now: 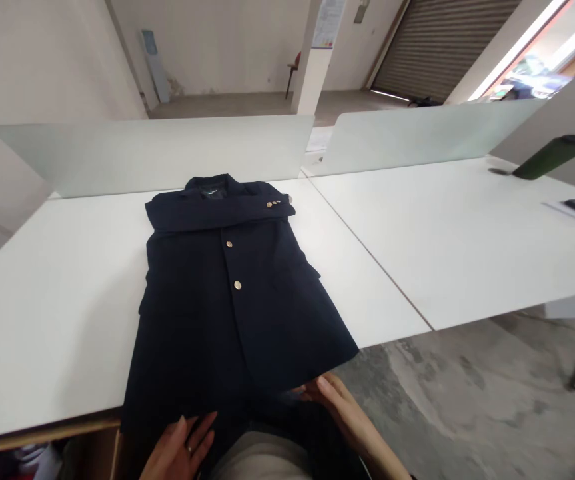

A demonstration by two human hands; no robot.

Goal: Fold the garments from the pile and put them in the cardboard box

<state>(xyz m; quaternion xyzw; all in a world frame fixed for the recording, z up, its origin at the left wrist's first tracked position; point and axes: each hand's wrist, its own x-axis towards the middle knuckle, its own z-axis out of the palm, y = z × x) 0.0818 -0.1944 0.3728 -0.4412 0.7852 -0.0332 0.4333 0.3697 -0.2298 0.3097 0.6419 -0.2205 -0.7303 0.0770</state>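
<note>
A dark navy blazer (192,287) lies front up on the white table, its collar away from me. One sleeve is folded across the chest, with small gold buttons at its cuff; two larger gold buttons run down the front. The lower part reaches over the near table edge. My left hand (180,450), with a ring on one finger, is at the blazer's lower left, fingers apart against the dark cloth. At the lower right hem, my right hand (334,403) has the edge between thumb and fingers; the fingertips are partly hidden.
The white table (377,200) has a seam right of the blazer and frosted dividers (182,153) along its back. A dark green object (552,159) stands at far right. Below the left edge, an open box or drawer (102,443) holds cloth. Concrete floor (432,373) shows at right.
</note>
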